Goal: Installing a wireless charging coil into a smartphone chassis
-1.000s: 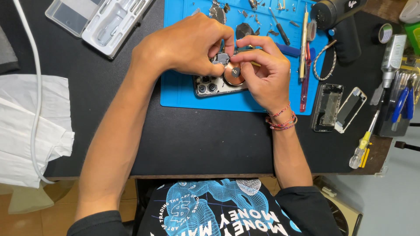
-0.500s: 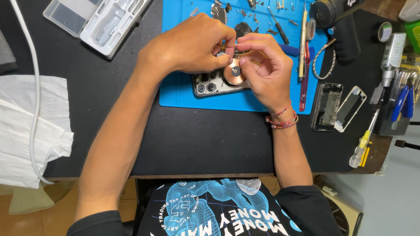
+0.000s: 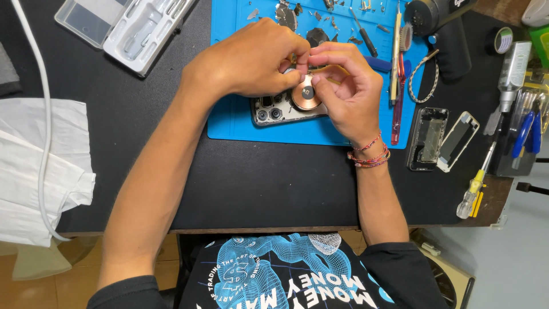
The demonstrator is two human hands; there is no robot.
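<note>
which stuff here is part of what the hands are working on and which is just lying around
In use:
left hand
right hand
opened phone
copper coil
blue mat

Lying about:
clear plastic case
white cloth
yellow screwdriver
spare phone frames

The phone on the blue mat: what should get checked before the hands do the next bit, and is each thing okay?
1. Opened phone lies flat on the blue mat: ok.
2. Left hand and right hand both over the phone, fingertips pinched together: ok.
3. Copper coil in plain sight: ok.
4. What the fingertips pinch: cannot tell, too small.
5. Loose small parts stay on the mat, clear of the hands: ok.
6. Yellow screwdriver lies close to the table edge: not ok.
</note>
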